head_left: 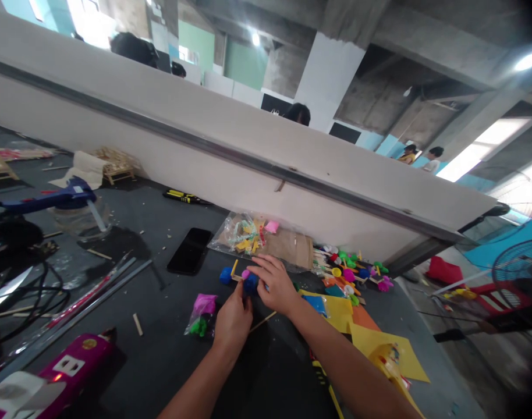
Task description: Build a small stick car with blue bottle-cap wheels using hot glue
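A small clay-and-stick model (235, 274) with blue lumps, a pink ball and a yellow stick is between my hands, just above the dark table. My left hand (233, 317) grips it from below, fingertips closed near the pink ball. From the right, my right hand (278, 285) holds the blue lump, its thumb at the side and its fingers curving over the top. Those fingers hide part of the model. Left of my left hand lies a clear bag of pink and green clay (202, 311). A thin wooden stick (262, 322) lies beneath my hands.
A black phone (190, 251) and a plastic bag of coloured pieces (252, 235) lie beyond my hands. Several clay-tipped sticks (348, 270) and yellow sheets (394, 346) are at right. A blue glue gun (74, 195), cables and a purple power strip (69, 372) occupy the left.
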A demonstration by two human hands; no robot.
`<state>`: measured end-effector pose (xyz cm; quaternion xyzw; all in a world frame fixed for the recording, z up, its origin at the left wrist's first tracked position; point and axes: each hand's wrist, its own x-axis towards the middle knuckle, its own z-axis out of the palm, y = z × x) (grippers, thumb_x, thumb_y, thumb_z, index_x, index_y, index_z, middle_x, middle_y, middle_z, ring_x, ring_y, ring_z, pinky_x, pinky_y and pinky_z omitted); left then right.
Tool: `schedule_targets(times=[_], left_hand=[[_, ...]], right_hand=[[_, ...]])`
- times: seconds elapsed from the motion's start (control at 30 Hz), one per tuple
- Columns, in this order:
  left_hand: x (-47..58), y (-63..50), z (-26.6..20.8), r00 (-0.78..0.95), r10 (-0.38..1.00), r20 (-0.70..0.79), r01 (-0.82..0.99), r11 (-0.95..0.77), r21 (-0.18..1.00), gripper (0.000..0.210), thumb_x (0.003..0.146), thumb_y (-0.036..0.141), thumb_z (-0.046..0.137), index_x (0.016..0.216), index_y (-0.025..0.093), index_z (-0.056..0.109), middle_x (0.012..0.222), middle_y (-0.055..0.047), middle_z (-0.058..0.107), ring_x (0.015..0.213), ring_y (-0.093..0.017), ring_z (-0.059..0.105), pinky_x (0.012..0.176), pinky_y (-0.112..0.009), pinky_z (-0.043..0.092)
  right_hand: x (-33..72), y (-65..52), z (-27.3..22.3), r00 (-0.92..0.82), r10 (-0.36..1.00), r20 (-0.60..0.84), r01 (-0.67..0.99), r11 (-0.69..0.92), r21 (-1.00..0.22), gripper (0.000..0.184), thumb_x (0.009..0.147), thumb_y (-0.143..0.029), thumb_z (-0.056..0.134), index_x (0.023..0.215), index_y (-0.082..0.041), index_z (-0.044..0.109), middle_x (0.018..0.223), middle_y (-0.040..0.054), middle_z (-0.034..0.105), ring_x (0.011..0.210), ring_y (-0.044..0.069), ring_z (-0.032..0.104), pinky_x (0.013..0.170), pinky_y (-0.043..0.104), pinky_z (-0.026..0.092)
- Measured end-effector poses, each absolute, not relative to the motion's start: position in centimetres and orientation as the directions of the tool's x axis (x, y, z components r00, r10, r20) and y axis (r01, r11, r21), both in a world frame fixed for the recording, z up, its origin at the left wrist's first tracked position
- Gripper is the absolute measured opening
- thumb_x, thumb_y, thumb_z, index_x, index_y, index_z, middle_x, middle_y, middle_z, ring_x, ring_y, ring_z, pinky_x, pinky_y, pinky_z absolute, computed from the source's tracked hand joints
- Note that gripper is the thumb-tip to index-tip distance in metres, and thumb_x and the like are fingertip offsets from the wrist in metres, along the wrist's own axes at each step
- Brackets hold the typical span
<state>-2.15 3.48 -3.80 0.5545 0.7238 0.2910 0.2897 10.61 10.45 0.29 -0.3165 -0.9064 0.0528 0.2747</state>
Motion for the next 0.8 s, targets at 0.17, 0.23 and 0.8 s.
schedule_targets(times=[0.17, 0.23, 0.8], left_hand=[[-2.0, 3.0, -4.0, -0.331, 0.944, -0.008, 0.504, 0.184, 0.844, 0.016, 0.088, 0.028, 0.042, 0.1, 0.021, 0.05, 0.08, -0.003, 0.066, 0.067, -0.016, 0.063, 0.06, -0.024, 0.037], [-1.8, 2.7, -4.1, -0.306, 0.95, 0.063, 0.487, 0.099, 0.868, 0.014, 0.09, 0.032, 0.04, 0.086, 0.022, 0.049, 0.063, 0.002, 0.056, 0.055, -0.014, 0.055, 0.054, -0.023, 0.033], [3.2, -6.8, 6.5, 0.796, 0.592, 0.125, -0.178, 0.033, 0.983, 0.066, 0.086, 0.065, 0.029, 0.123, 0.016, 0.052, 0.111, -0.012, 0.061, 0.098, -0.021, 0.056, 0.085, -0.035, 0.044]], right_hand=[[13.0, 10.3, 3.7, -0.188, 0.768, 0.613, 0.501, 0.612, -0.613, 0.014, 0.086, -0.022, 0.048, 0.091, -0.019, 0.061, 0.086, 0.004, 0.065, 0.084, 0.017, 0.058, 0.078, 0.031, 0.045], [14.5, 9.6, 5.4, 0.05, 0.818, 0.572, 0.388, 0.512, -0.766, 0.024, 0.089, -0.028, 0.047, 0.067, -0.019, 0.052, 0.063, -0.0017, 0.052, 0.06, 0.013, 0.049, 0.059, 0.025, 0.04], [18.7, -10.3, 8.5, -0.563, 0.77, 0.3, 0.448, 0.59, -0.672, 0.038, 0.088, -0.033, 0.04, 0.053, -0.02, 0.032, 0.052, -0.0017, 0.042, 0.054, 0.012, 0.041, 0.053, 0.025, 0.031]])
